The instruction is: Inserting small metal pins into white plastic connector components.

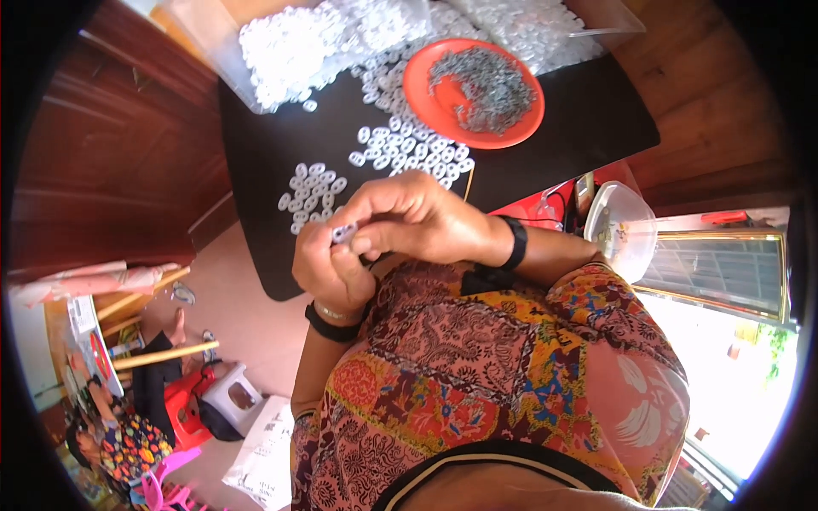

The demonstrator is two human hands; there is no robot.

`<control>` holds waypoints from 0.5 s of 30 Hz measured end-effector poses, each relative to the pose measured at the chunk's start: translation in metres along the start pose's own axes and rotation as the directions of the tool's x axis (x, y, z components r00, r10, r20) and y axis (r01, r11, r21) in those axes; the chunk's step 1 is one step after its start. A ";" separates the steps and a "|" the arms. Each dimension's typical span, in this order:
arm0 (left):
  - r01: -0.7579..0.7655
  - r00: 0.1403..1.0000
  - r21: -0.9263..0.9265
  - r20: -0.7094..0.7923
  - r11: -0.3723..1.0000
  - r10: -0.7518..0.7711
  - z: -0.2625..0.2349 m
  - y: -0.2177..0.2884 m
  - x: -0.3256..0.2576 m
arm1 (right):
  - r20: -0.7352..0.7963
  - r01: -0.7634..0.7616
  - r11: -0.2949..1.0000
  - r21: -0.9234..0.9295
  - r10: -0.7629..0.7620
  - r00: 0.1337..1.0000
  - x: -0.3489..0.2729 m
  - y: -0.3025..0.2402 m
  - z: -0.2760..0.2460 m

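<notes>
By the black table [256, 153], a small whitish bit [343, 233] is worked, pinched by left hand [331, 271] and right hand [416, 223]. Steady fingers seem needed.

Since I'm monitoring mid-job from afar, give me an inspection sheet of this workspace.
Surface: dark tabletop, partly covered.
Job's things: small pale piece, held; loose white pieces on the table; red-orange plate bearing small grey bits.
Clutter: bagged white pieces along the far side.
Hands: left hand and right hand together, pinching the pale piece.
Cables: dark cord-like loop right of the table; type unclear.
Surroundings: clear tub at right; white sack and another person lower left.
</notes>
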State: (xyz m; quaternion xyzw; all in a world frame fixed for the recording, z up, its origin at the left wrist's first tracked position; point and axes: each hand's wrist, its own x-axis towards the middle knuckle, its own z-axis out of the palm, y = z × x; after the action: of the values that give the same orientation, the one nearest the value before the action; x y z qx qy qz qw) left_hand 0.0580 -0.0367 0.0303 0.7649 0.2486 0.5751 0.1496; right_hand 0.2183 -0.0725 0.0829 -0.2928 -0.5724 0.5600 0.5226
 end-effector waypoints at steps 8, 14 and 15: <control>0.151 0.989 -0.062 -0.004 0.987 -0.151 0.002 0.008 -0.003 | -0.030 -0.013 1.000 0.019 0.014 0.999 0.003 0.008 0.005; 0.173 0.980 0.032 0.098 0.984 -0.175 0.000 0.000 0.001 | -0.080 0.157 0.872 -0.465 -0.217 0.973 0.006 -0.021 -0.025; 0.176 0.980 0.032 0.094 0.984 -0.178 -0.003 0.001 0.002 | -0.164 0.129 0.809 -0.573 -0.267 0.950 0.007 -0.034 -0.036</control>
State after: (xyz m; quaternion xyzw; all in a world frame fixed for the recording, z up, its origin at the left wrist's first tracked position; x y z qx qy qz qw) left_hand 0.0559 -0.0367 0.0330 0.7682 0.3148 0.5191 0.2030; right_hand 0.2577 -0.0606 0.1104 -0.4348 -0.6710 0.2725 0.5351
